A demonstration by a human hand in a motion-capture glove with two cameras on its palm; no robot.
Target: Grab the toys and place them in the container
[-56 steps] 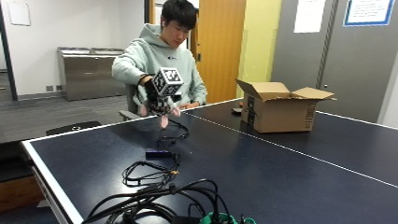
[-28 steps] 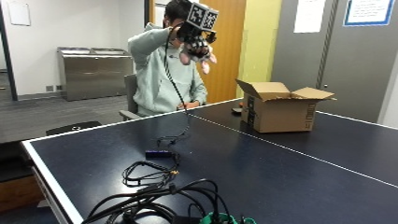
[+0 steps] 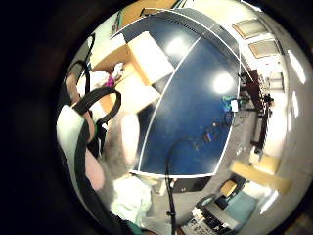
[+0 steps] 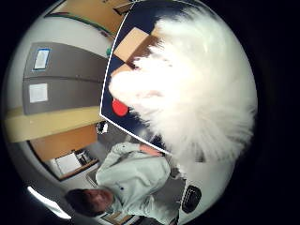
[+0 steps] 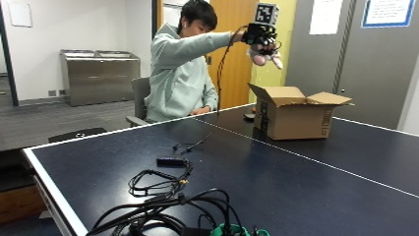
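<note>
In the outside view my gloved right hand (image 5: 260,35) is raised high, above and slightly to the near side of the open cardboard box (image 5: 294,115). It grips a white and pink fluffy plush toy (image 5: 267,56) that hangs below the fingers. That toy (image 4: 197,89) fills much of the thumb side palm view, with the box (image 4: 133,44) beyond it. The little finger side palm view looks down on the box (image 3: 134,73), whose flaps are spread; something pink (image 3: 111,81) lies inside.
The blue table (image 5: 275,172) has a white centre line. A tangle of black cables (image 5: 164,196) and a small black device (image 5: 170,161) lie near the front corner. A red round thing (image 4: 120,108) sits on the table beside the box. The person's bare hand (image 5: 199,110) rests at the far edge.
My hand rose from low over the table in front of the person to head height, then swung right to above the box, carrying the plush toy.
</note>
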